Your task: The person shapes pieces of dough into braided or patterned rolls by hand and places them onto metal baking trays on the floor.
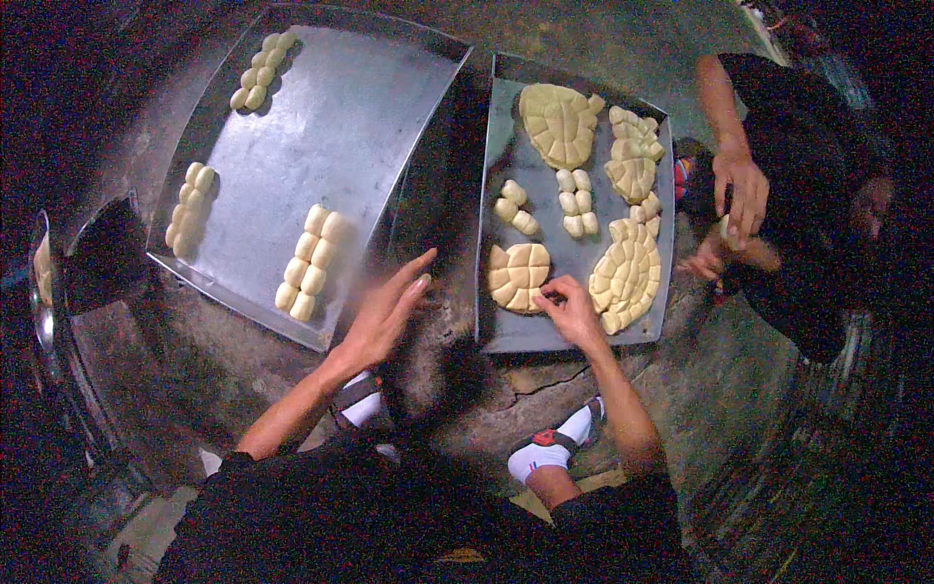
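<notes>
- On the right metal tray (501, 195), a small dough cluster (518, 275) is pinched at its edge by the right hand (572, 310).
- Left hand (384, 311) is held open, nothing gripped, just beside the left tray (321, 127).
- Bigger dough slabs (626, 273) are laid right of the pinch.

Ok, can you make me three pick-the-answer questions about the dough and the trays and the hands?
1. Where is the person's right hand?
A. on the left tray
B. at a scored dough round on the right tray
C. on a shoe

2. How many rows of dough pieces lie on the left tray?
A. one
B. three
C. six

3. How is the left hand?
A. open, fingers spread, holding nothing
C. shut round a knife
B. gripping a tray rim

Answers: 1 B, its fingers touch the scored dough round on the right tray. 2 B, three separate rows show. 3 A, it hangs open between the trays.
</notes>
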### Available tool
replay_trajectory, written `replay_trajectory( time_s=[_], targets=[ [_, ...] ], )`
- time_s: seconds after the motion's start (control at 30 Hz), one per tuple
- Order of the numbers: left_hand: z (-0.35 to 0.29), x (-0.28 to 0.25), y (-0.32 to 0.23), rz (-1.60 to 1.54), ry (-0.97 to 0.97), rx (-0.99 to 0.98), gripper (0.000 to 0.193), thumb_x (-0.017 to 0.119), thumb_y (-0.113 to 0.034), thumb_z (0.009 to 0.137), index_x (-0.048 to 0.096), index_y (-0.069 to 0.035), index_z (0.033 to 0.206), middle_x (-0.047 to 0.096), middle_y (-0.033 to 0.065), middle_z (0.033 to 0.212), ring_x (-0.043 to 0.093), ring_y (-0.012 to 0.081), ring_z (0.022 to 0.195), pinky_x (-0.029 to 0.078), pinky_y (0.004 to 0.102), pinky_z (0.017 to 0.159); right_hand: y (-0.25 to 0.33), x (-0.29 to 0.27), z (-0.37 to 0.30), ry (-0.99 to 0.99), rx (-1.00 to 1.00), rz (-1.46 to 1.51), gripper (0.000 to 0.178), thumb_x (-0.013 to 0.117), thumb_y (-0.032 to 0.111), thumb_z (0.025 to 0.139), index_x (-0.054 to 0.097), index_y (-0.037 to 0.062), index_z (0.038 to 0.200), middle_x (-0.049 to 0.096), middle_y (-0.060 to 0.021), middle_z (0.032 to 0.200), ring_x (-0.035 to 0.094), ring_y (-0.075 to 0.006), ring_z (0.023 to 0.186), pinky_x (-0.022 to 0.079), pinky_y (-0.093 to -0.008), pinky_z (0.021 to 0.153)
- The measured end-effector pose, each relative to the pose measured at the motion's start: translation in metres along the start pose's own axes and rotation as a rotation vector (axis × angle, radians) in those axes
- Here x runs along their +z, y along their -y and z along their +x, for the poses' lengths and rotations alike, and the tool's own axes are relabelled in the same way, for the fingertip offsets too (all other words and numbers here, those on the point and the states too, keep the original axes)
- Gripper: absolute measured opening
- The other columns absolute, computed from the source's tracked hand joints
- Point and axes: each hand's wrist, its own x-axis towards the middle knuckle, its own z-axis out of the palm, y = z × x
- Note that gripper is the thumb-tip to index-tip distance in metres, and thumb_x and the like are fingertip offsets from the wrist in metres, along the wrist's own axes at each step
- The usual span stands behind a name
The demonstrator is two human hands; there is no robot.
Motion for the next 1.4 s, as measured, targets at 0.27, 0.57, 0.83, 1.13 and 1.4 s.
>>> replay_trajectory(
  time_s=[0.27,0.57,0.83,1.13,1.4],
  targets=[
    [0.004,0.001,-0.011,-0.031,0.06,-0.042,0.045,0.041,-0.03,0.104,0.049,0.0,0.137,0.055,0.0121,0.138,0.049,0.0227,0.129,0.035,0.0356,0.11,0.025,-0.045,-0.011,0.455,0.018,-0.076,0.023,0.073,0.02,0.073,0.055,0.0055,0.078,0.058,-0.0071,0.072,0.055,-0.0203,0.066,0.045,-0.0339,0.062],
    [-0.006,0.015,-0.018,-0.72,0.37,-0.276,0.047,0.048,-0.033,0.102,0.054,0.006,0.127,0.064,0.0166,0.114,0.067,0.0247,0.102,0.057,0.0342,0.086,0.159,-0.064,-0.017,0.204,-0.184,0.201,0.031,0.077,0.004,0.071,0.068,0.0064,0.1,0.065,-0.008,0.091,0.062,-0.0204,0.079,0.05,-0.0317,0.07],
    [-0.008,0.013,-0.02,-0.983,0.024,-0.519,0.03,0.062,-0.028,0.095,0.063,-0.003,0.112,0.069,0.005,0.1,0.066,0.0126,0.082,0.054,0.028,0.074,0.195,0.009,-0.017,-0.166,-0.755,0.03,0.03,0.076,0.001,0.073,0.068,0.0072,0.102,0.065,-0.0085,0.099,0.061,-0.0288,0.092,0.05,-0.0371,0.076],
    [-0.016,-0.009,-0.034,-0.112,-0.038,0.27,0.031,0.076,-0.015,0.084,0.067,0.001,0.109,0.072,0.0076,0.101,0.067,0.0118,0.089,0.054,0.0273,0.081,0.198,0.021,-0.022,0.039,-0.064,0.48,0.013,0.069,0.013,0.089,0.065,0.0051,0.099,0.064,-0.0064,0.085,0.059,-0.0121,0.075,0.048,-0.0288,0.066],
    [-0.011,-0.005,-0.026,-0.321,-0.178,-0.045,0.023,0.066,-0.018,0.093,0.066,0.001,0.107,0.07,0.0071,0.091,0.065,0.0107,0.081,0.054,0.027,0.069,0.208,0.015,-0.016,-0.167,-0.345,0.188,0.037,0.073,0.015,0.084,0.068,0.0138,0.121,0.058,-0.0112,0.119,0.056,-0.0202,0.098,0.049,-0.0334,0.08]
  ],
)
